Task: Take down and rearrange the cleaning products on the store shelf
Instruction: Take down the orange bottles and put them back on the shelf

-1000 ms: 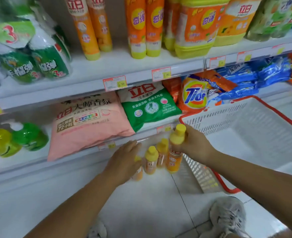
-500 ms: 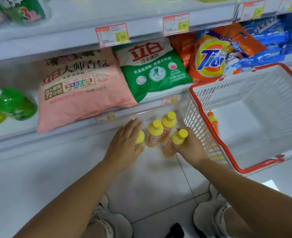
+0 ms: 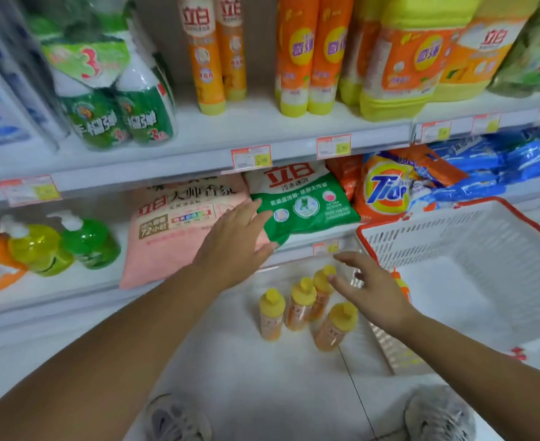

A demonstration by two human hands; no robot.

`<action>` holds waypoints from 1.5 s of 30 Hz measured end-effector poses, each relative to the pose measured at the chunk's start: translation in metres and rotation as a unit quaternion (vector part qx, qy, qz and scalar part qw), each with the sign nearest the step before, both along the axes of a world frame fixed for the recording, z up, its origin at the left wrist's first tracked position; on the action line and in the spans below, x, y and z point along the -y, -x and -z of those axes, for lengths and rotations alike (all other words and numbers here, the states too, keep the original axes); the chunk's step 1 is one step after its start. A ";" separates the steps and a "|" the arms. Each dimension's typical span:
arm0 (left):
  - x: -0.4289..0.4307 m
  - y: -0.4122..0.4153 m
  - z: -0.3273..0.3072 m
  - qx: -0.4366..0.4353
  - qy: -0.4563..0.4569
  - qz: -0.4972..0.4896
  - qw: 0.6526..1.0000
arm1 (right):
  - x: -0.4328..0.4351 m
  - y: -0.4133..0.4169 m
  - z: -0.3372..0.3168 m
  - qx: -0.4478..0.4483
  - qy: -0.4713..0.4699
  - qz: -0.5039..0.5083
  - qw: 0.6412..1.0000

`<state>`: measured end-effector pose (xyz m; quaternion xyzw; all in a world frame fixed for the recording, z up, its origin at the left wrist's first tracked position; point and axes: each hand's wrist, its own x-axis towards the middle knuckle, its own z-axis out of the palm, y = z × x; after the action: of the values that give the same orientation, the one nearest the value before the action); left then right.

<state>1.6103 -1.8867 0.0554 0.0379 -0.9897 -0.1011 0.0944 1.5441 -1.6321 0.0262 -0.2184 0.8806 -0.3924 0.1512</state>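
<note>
Both hands have come off the small bottles (image 3: 300, 305) since half a second ago. The left hand (image 3: 233, 246) no longer rests on the leftmost cap and has lifted toward the lower shelf (image 3: 71, 284). The right hand (image 3: 372, 289) has let go of the bottle it held tilted, which now stands on the floor (image 3: 230, 361) with the other three.

The four yellow-capped orange bottles stand upright in a tight cluster, three in a row running toward 1 o'clock and the fourth at the cluster's 4 o'clock. The right hand hovers over the cluster's 2 o'clock side, fingers straight and spread, holding nothing. The left hand, at the cluster's 11 o'clock, is likewise spread and empty. Its fingertips lie over the place where the pink bag (image 3: 179, 230) meets the green bag (image 3: 307, 202); whether it touches either I cannot tell.

At the bottles' 3 o'clock a white basket (image 3: 453, 230) with a red rim stands on the floor, just beside the fourth bottle. An orange bottle (image 3: 402, 289) shows at its near wall.

Further along the lower shelf, a Tide bag (image 3: 386, 189) and blue packs (image 3: 485, 167) lie toward 1 o'clock, and pump bottles (image 3: 87, 240) stand toward 9 o'clock. The upper shelf (image 3: 246, 125), at 12 o'clock, carries tall orange bottles (image 3: 310, 52) and a big yellow jug (image 3: 415, 58). Two shoes (image 3: 437, 412) show at 6 o'clock.
</note>
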 end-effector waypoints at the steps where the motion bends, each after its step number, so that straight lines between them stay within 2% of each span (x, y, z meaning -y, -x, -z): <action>1: 0.008 0.003 -0.017 -0.022 0.012 -0.003 1.000 | 0.009 0.003 -0.016 -0.031 0.011 -0.013 0.999; 6: 0.059 0.014 -0.073 -0.118 0.011 -0.068 0.991 | 0.071 0.025 -0.088 -0.141 0.060 -0.056 0.987; 11: 0.109 0.019 -0.068 -0.166 -0.026 -0.139 0.976 | 0.151 0.056 -0.132 -0.193 0.091 -0.079 0.974; 15: 0.122 0.027 -0.044 -0.207 0.040 -0.132 0.968 | 0.221 0.088 -0.151 -0.210 0.111 -0.080 0.968; 17: 0.124 0.032 -0.037 -0.250 0.037 -0.132 0.958 | 0.254 0.103 -0.159 -0.214 0.113 -0.080 0.967; 20: 0.130 0.038 -0.031 -0.295 0.031 -0.123 0.947 | 0.299 0.120 -0.171 -0.159 0.158 -0.055 0.973; 22: 0.134 0.038 -0.029 -0.303 0.029 -0.112 0.946 | 0.326 0.133 -0.177 -0.127 0.192 -0.034 0.972; 25: 0.140 0.040 -0.027 -0.300 0.033 -0.102 0.948 | 0.349 0.151 -0.175 -0.138 0.194 -0.014 0.971; 30: 0.142 0.040 -0.027 -0.287 0.039 -0.104 0.951 | 0.345 0.152 -0.174 -0.132 0.193 0.000 0.972; 35: 0.131 0.043 -0.045 -0.250 -0.003 -0.144 0.957 | 0.289 0.119 -0.171 -0.099 0.260 -0.032 0.960; 40: 0.099 0.036 -0.081 -0.275 -0.078 -0.121 0.951 | 0.213 0.075 -0.181 -0.062 0.358 -0.060 0.930; 42: 0.082 0.032 -0.096 -0.257 -0.137 -0.097 0.952 | 0.180 0.059 -0.190 -0.032 0.385 -0.075 0.919; 45: 0.049 0.022 -0.115 -0.144 -0.316 -0.020 0.938 | 0.134 0.044 -0.201 0.029 0.385 -0.097 0.917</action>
<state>1.5885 -1.9361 0.1702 0.0707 -0.8817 -0.4109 0.2210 1.4999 -1.7657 0.2275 -0.3327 0.6309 -0.6909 0.1182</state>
